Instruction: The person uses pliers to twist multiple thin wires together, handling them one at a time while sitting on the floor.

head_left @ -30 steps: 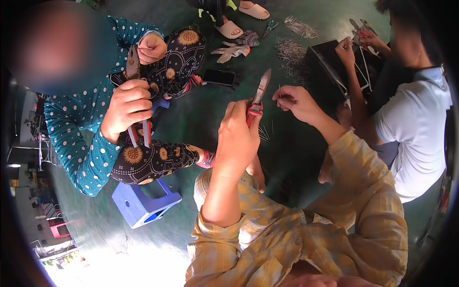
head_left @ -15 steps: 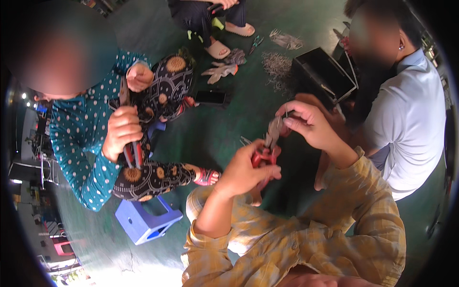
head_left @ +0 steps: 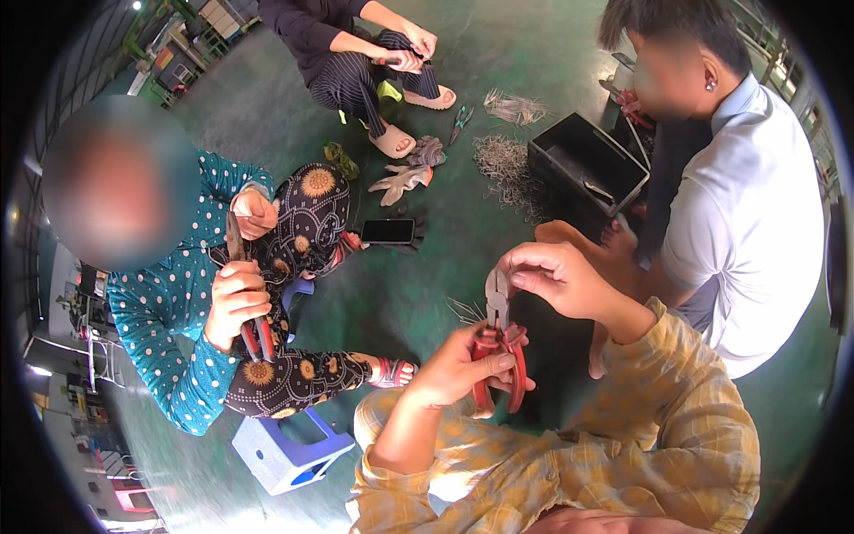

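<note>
My left hand [head_left: 464, 367] is closed around the red handles of a pair of pliers [head_left: 516, 369], whose metal jaws point up and away from me. The two handles stand apart. Beside the jaw tips, my right hand [head_left: 562, 278] has its thumb and forefinger pinched together. Whatever sits in that pinch is too small to make out. Several thin metal wire pieces [head_left: 466, 310] show just beyond my left hand, left of the jaws.
Wire pieces lie in a heap [head_left: 505, 169] and a bundle [head_left: 516, 109] beside a black crate [head_left: 569, 151]. Gloves [head_left: 402, 183], a phone [head_left: 388, 232] and a blue stool [head_left: 289, 456] are around. Three people sit near; the left one grips pliers [head_left: 235, 238].
The pliers have turned more upright and now show their jaws and handles clearly. My right hand has shifted slightly left and down beside the jaws. The whole view has shifted a little.
</note>
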A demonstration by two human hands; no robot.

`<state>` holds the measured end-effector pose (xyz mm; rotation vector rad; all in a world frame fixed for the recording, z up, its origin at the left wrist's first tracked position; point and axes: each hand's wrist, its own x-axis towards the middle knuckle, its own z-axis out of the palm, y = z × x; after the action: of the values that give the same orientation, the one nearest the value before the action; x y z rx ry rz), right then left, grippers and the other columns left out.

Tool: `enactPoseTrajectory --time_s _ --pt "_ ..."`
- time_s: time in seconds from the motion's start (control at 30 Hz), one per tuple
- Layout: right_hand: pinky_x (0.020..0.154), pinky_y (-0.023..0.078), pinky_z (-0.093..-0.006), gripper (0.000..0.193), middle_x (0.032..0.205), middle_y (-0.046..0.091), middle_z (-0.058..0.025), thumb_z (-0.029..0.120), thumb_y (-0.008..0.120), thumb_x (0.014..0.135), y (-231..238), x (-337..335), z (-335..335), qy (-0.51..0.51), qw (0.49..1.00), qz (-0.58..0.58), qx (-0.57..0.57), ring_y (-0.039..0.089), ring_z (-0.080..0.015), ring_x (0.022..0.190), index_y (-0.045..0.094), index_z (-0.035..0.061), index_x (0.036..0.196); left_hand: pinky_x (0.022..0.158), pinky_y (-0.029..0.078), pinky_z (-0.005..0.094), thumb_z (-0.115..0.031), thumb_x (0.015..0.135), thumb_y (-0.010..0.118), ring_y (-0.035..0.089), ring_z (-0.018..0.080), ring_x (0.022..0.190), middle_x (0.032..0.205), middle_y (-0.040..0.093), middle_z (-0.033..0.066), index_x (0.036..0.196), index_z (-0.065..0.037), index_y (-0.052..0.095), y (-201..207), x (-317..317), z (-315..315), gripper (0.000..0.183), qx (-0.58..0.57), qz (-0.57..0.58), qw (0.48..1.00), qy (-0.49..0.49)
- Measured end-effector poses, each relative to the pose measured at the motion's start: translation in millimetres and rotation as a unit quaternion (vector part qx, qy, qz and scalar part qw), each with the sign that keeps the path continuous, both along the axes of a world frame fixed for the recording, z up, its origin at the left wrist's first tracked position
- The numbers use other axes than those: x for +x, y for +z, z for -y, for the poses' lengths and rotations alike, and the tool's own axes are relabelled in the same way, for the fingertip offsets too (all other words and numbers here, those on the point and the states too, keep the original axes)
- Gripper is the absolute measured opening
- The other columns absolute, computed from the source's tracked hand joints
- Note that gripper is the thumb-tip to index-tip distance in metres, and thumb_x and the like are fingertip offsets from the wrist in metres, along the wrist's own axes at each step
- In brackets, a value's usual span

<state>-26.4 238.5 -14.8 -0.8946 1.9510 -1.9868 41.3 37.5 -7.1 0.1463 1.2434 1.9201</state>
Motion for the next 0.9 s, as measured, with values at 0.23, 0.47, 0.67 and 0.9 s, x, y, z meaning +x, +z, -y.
enactPoseTrajectory --time_s 0.23,0.47,0.67,0.9 --pt "0.071 0.050 -0.0282 0.018 0.085 0.065 -0.0112 -0.007 0.053 0.080 -5.1 -1.2 2.6 -0.045 0.993 -0.102 0.036 0.065 -0.0189 0.079 0.058 -0.0020 0.097 0.078 0.054 0.0430 -0.007 0.091 0.048 0.063 0.0334 0.088 0.106 0.053 0.0153 0.122 0.006 0.037 3.1 -0.6 -0.2 0.036 -0.010 0.010 1.000 -0.024" --pt "0.070 0.051 -0.0292 0.017 0.086 0.066 -0.0104 -0.007 0.055 0.078 4.2 4.0 3.7 -0.044 0.986 -0.138 0.082 0.065 -0.0235 0.077 0.063 0.0003 0.091 0.076 0.054 0.0418 -0.008 0.092 0.047 0.063 0.0322 0.087 0.101 0.055 0.0144 0.122 0.007 0.039 1.2 0.7 2.3 0.035 -0.018 0.000 0.999 -0.029" --pt "0.069 0.051 -0.0294 0.015 0.086 0.066 -0.0113 -0.005 0.056 0.078 0.8 2.9 3.8 -0.042 0.984 -0.150 0.087 0.065 -0.0239 0.077 0.064 0.0000 0.090 0.073 0.054 0.0374 -0.011 0.092 0.047 0.064 0.0289 0.082 0.098 0.056 0.0135 0.121 0.007 0.041 4.0 -0.2 3.8 0.034 -0.033 -0.030 0.998 -0.038" --pt "0.069 0.051 -0.0297 0.014 0.086 0.066 -0.0122 -0.004 0.056 0.079 1.1 3.9 3.4 -0.039 0.984 -0.157 0.074 0.065 -0.0246 0.077 0.064 -0.0006 0.090 0.073 0.053 0.0340 -0.015 0.091 0.051 0.063 0.0236 0.079 0.095 0.056 0.0107 0.119 0.005 0.043 -2.7 -0.2 6.9 0.034 -0.006 -0.032 0.998 -0.050"
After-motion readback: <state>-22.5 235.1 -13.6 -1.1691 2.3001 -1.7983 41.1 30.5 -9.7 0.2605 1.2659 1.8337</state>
